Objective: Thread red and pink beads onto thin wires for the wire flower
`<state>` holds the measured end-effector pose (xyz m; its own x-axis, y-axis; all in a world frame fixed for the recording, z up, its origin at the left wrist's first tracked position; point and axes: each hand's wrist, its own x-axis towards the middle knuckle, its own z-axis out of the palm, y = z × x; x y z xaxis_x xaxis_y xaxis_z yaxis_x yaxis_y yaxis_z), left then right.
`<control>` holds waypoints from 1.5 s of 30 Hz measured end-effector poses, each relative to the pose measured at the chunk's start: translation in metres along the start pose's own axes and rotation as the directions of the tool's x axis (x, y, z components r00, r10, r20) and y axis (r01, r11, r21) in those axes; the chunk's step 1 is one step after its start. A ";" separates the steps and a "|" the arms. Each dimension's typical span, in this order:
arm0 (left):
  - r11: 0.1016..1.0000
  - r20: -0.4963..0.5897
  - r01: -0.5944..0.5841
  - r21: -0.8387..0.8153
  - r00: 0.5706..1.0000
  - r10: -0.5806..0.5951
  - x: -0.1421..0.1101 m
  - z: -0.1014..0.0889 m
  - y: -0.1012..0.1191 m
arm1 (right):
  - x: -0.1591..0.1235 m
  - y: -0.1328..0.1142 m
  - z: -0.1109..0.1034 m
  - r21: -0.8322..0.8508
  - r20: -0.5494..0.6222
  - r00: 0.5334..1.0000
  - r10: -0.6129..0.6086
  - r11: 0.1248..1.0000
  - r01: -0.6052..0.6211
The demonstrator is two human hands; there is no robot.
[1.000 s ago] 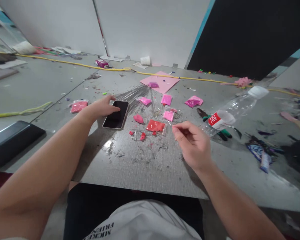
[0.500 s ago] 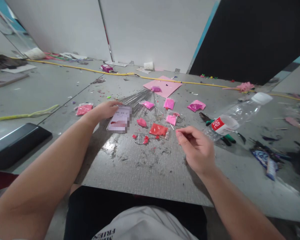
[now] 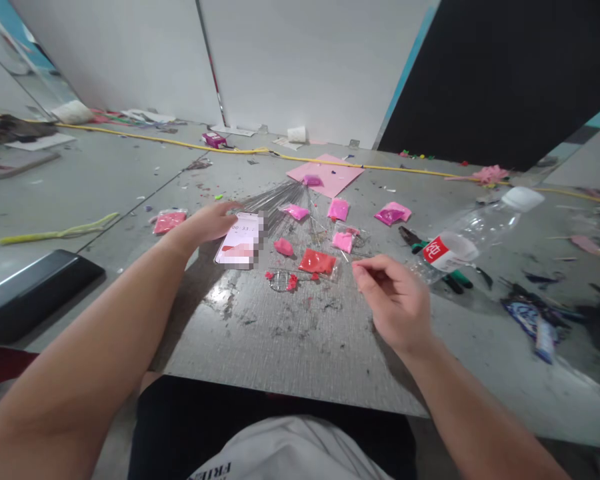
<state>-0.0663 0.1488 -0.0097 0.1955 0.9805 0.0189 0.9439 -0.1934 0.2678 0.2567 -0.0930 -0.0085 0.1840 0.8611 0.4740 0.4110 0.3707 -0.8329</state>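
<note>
My left hand (image 3: 213, 221) grips the upper left edge of a phone (image 3: 236, 243) whose lit screen shows a running timer; part of the phone is pixelated. My right hand (image 3: 395, 300) is closed in a pinch, thumb against forefinger, above the table. What sits between those fingertips is too small to make out. Between the hands lie a red bag of clay (image 3: 317, 261), a pink lump (image 3: 283, 247) and a bent wire piece with red bits (image 3: 282, 280). Close to my right fingertips lies a small pink bag (image 3: 343, 239). Thin wires (image 3: 275, 197) fan out behind the phone.
A clear plastic bottle (image 3: 480, 233) lies at right over green-handled pliers (image 3: 453, 277). Pink paper (image 3: 340, 175) and a yellow cord (image 3: 180, 141) lie farther back. At left are a black case (image 3: 35, 293) and a red-pink bag (image 3: 169, 221).
The phone has tilted slightly and its screen looks brighter, with the timer digits changed. My right hand stays pinched in nearly the same spot.
</note>
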 end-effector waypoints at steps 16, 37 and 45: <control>0.936 0.233 -0.352 -0.010 0.909 0.345 -0.059 -0.010 0.069 | 0.001 -0.007 0.000 0.011 0.022 0.999 -0.037 0.999 0.037; 0.837 0.308 -0.508 -0.202 0.779 0.547 -0.077 0.007 0.089 | 0.000 -0.009 -0.002 -0.002 0.047 0.998 -0.034 0.999 0.035; 0.858 0.337 -0.509 -0.066 0.798 0.499 -0.086 0.007 0.099 | 0.000 -0.011 -0.001 -0.022 0.060 0.996 -0.061 0.998 0.063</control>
<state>0.0124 0.0450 0.0088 0.7169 0.6746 -0.1762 0.6932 -0.6626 0.2835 0.2534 -0.0975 0.0010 0.1046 0.8560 0.5062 0.4411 0.4163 -0.7951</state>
